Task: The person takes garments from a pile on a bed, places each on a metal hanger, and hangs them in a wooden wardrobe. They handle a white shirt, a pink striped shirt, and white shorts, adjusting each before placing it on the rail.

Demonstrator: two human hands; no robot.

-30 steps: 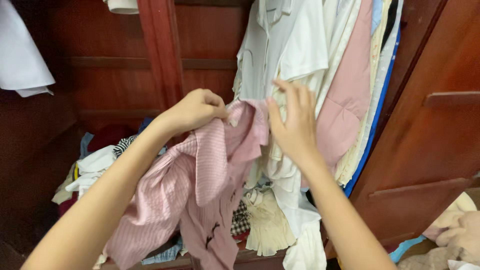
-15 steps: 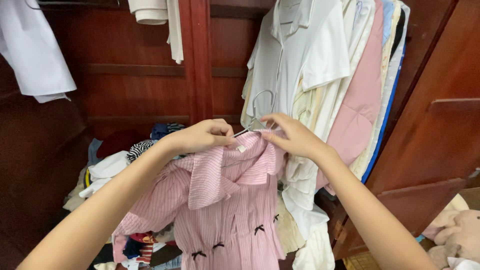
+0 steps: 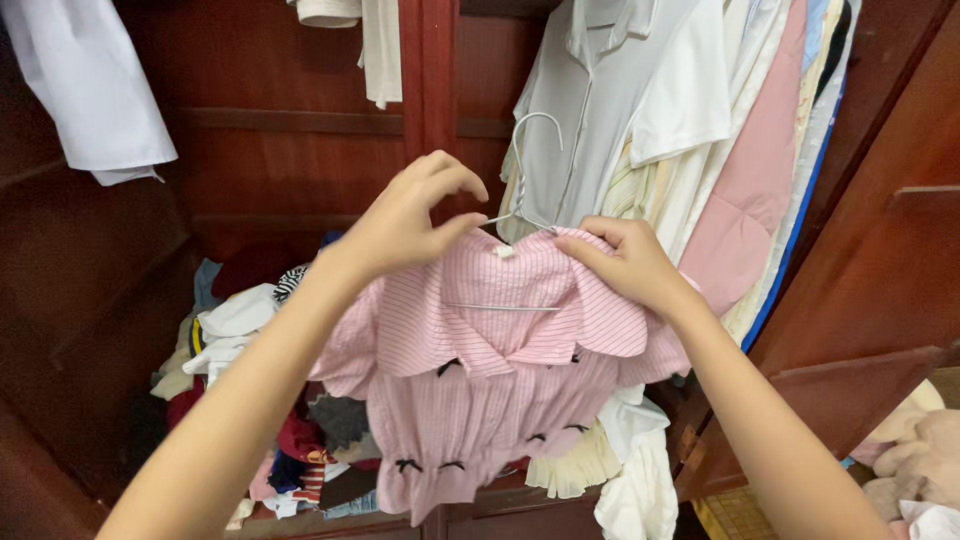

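Both hands up at the collar now — the left hand [image 3: 410, 215] pinches the pink striped blouse [image 3: 490, 370] at the neck, fingers closed on fabric right by the white wire hanger [image 3: 525, 205], whose hook pokes up between the two hands. The right hand [image 3: 630, 262] grips the blouse's other shoulder, thumb and fingers clamped on the cloth. The blouse hangs in front of the dark wooden wardrobe [image 3: 300, 140], just left of the hanging row of pale shirts [image 3: 680, 130], above the heap of folded clothes [image 3: 260, 380]. Risk, as I judge it — one shoulder looks bunched, so the blouse could slide off the thin wire and drop onto that heap.
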